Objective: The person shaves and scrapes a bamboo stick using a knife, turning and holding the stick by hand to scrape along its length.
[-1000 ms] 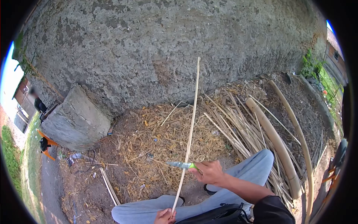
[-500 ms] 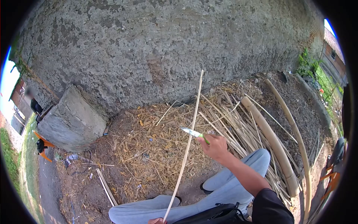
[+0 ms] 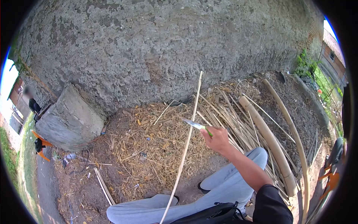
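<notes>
My right hand (image 3: 217, 139) is closed around the green handle of a knife (image 3: 192, 123). The knife's blade points left and lies across a long pale bamboo strip (image 3: 181, 164). This strip slants up from the bottom edge of the view, over my legs, toward the wall, and its far end looks slightly frayed. My left hand is out of sight below the frame, where the strip's near end also leaves the view.
Split bamboo strips (image 3: 235, 123) lie piled at the right, beside a thick bamboo pole (image 3: 266, 140) and a thinner curved pole (image 3: 292, 127). Shavings (image 3: 156, 149) cover the ground. A concrete block (image 3: 74, 117) stands left, against a rough wall (image 3: 167, 44). A person (image 3: 33, 104) is at far left.
My right hand and the knife have moved slightly up the strip. My left hand, seen at the bottom edge before, has dropped out of view.
</notes>
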A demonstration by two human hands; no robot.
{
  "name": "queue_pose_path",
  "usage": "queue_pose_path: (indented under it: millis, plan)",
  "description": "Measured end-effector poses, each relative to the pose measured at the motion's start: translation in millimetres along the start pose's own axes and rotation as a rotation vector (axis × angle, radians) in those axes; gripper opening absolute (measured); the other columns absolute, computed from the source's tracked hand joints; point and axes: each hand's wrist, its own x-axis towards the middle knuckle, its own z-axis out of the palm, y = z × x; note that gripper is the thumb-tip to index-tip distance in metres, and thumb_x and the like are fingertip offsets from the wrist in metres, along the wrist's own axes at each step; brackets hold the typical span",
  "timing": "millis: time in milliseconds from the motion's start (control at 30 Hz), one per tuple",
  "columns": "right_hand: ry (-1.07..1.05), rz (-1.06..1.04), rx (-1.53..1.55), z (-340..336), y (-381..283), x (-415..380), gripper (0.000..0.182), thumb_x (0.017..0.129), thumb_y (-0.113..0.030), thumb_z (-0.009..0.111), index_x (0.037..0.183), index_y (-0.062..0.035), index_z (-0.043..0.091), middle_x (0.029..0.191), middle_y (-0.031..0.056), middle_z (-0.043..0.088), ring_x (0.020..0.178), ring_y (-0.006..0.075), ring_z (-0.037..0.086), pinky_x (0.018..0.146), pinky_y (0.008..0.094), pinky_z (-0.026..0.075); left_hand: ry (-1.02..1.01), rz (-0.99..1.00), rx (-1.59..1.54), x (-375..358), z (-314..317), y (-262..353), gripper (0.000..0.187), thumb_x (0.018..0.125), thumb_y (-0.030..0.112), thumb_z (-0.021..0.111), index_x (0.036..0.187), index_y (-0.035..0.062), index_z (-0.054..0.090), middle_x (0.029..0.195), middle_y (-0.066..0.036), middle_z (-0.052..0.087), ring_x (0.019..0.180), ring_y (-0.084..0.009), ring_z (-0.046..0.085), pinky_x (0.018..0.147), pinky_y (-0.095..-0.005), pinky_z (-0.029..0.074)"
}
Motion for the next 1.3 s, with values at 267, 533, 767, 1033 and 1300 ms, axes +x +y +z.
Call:
queue_pose_path:
  millis: [267, 533, 767, 1033, 1300]
  plan:
    - [-0.115, 0.709, 0.421, 8.8, -17.1, -22.3, 0.042, 0.097, -0.039, 0.061, 0.09, 0.0008, 0.072, 0.051, 0.0029, 0.054, 0.044, 0.0127, 0.046, 0.044, 0.0332, 0.036, 0.329, 0.616, 0.691, 13.1, -0.1, -9.3, 0.035, 0.102, 0.032, 0.047, 0.082, 0.0053, 0.06, 0.056, -0.005, 0.05, 0.049, -0.0182, 0.049, 0.049, -0.0346, 0.038]
    - [0.027, 0.973, 1.027, 10.7, -79.5, -21.0, 0.025, 0.089, -0.022, 0.074, 0.08, -0.0001, 0.066, 0.063, -0.0062, 0.051, 0.052, 0.0016, 0.034, 0.045, 0.0254, 0.024, 0.648, 0.71, 0.913, -7.7, 5.0, 24.7, 0.021, 0.097, 0.02, 0.054, 0.092, 0.0023, 0.065, 0.066, -0.018, 0.058, 0.056, -0.0339, 0.055, 0.055, -0.0417, 0.044]
    - [-0.008, 1.042, 1.184, 12.3, -95.4, -18.7, 0.025, 0.09, -0.022, 0.074, 0.08, -0.0012, 0.064, 0.06, -0.006, 0.048, 0.048, 0.0002, 0.032, 0.042, 0.0227, 0.019, 0.834, 0.761, 0.937, -14.7, -9.1, 38.9, 0.032, 0.099, 0.027, 0.053, 0.079, 0.0024, 0.061, 0.058, -0.013, 0.055, 0.051, -0.0293, 0.052, 0.051, -0.0397, 0.041]
    - [0.154, 1.11, 1.157, 17.7, -84.6, -28.1, 0.024, 0.091, -0.021, 0.072, 0.078, -0.0054, 0.06, 0.053, -0.0067, 0.042, 0.039, 0.0021, 0.027, 0.038, 0.0244, 0.018, 0.943, 0.867, 1.154, -10.6, -1.7, 68.5, 0.043, 0.095, 0.03, 0.06, 0.123, -0.003, 0.056, 0.108, -0.019, 0.063, 0.095, -0.037, 0.06, 0.082, -0.0445, 0.047]
    - [0.213, 1.159, 1.233, 2.9, -82.3, -24.6, 0.024, 0.092, -0.024, 0.07, 0.083, -0.0048, 0.061, 0.055, -0.007, 0.042, 0.04, 0.002, 0.028, 0.038, 0.0238, 0.018, 0.734, 1.111, 1.4, 16.9, 63.2, 155.9, 0.053, 0.096, 0.034, 0.058, 0.134, -0.0007, 0.05, 0.145, -0.021, 0.044, 0.137, -0.0428, 0.038, 0.11, -0.0502, 0.034]
